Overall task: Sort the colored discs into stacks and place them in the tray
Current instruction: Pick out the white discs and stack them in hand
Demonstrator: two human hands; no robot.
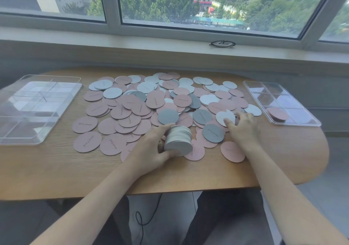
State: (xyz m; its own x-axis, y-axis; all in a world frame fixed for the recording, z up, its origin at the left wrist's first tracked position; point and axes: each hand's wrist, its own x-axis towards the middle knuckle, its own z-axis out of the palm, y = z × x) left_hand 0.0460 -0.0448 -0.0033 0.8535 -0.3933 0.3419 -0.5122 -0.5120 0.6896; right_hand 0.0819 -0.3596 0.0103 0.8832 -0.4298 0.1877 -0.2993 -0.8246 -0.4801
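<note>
- Our left hand (pixel 154 146) is curled round a stack of white discs (pixel 178 140), thumb on the far side and fingers on the near side, holding it on edge just above the bench (pixel 56 169).
- Our right hand (pixel 243 127) lies on the heap with its fingers bent, the fingertips (pixel 227 122) pressing a loose white disc (pixel 224 117); we read it as drawing that disc out, though whether it is truly pinched we cannot tell.
- The discs look thin, light and fairly stiff, like card. We judge one will slide easily on its neighbours, so it is best dragged to a free edge and lifted by the rim.
- The stack is likely to fan or spill if squeezed unevenly, so we would keep a grip across its rim on both sides.
- The heap of discs (pixel 132 112) spreads over the middle of the bench: mostly pink, many white, a few grey such as the grey disc (pixel 168 116) just beyond the stack. Several carry small handwritten-style lettering, too small to read with confidence.
- A clear tray (pixel 294 124) with compartments stands at the right, with a pink stack (pixel 277 114) in its near left compartment.
- A second clear tray (pixel 62 109) sits at the left edge of the bench.
</note>
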